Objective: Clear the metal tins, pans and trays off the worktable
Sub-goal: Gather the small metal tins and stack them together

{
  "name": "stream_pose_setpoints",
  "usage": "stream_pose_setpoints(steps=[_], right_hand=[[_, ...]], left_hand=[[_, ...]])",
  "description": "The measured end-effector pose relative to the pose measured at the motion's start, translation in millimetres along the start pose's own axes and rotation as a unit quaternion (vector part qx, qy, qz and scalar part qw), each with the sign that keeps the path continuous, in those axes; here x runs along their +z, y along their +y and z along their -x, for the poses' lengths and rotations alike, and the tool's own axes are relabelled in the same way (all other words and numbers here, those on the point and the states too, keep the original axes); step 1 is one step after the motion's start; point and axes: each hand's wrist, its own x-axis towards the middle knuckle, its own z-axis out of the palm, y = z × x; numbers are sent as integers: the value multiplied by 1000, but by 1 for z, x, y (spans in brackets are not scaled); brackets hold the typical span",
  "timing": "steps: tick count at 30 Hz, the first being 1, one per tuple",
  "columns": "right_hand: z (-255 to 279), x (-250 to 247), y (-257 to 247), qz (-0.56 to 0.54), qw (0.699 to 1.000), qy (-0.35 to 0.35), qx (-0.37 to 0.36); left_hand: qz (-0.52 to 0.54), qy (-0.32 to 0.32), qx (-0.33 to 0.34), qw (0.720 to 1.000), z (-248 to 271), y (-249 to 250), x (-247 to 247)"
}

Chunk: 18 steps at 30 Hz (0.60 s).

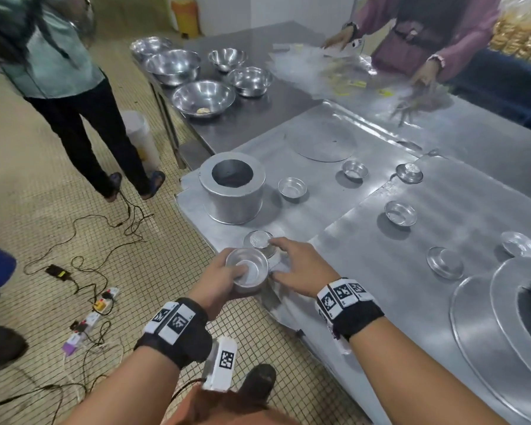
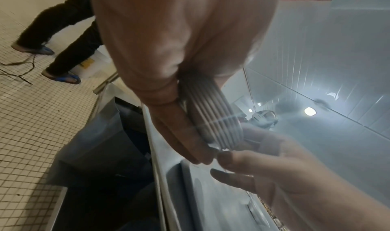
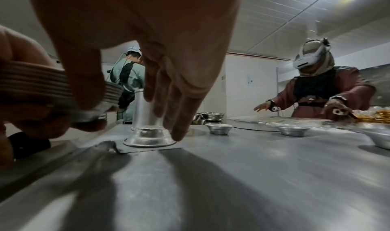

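Gripping a light, rigid stack of nested tins (image 1: 248,271), the left hand (image 1: 219,279) waits while spread right-hand fingers (image 1: 281,242) reach the slippery upturned tin (image 1: 259,239) just ahead, best pinched at its flared rim.

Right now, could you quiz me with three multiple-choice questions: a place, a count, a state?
1. Where is the stack of small nested aluminium tins? A in the left hand; B on the floor; C in the tall pot.
2. How many large steel mixing bowls stand on the far table? A two; B five; C nine.
3. The small aluminium tin at the right hand's fingertips is: A upside down; B brimful; C crushed.
Answers: A, fingers grip it; B, five show; A, its rim lies on the worktable.
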Motion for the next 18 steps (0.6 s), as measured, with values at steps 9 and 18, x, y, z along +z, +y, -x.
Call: stream_pose_setpoints(steps=[9, 18], right_hand=[[-62, 16, -16, 128, 990, -8, 57], [-73, 21, -20, 164, 985, -8, 56]], left_hand=[[45, 47, -14, 998, 6, -1, -34], [56, 47, -8, 997, 5, 1, -43]])
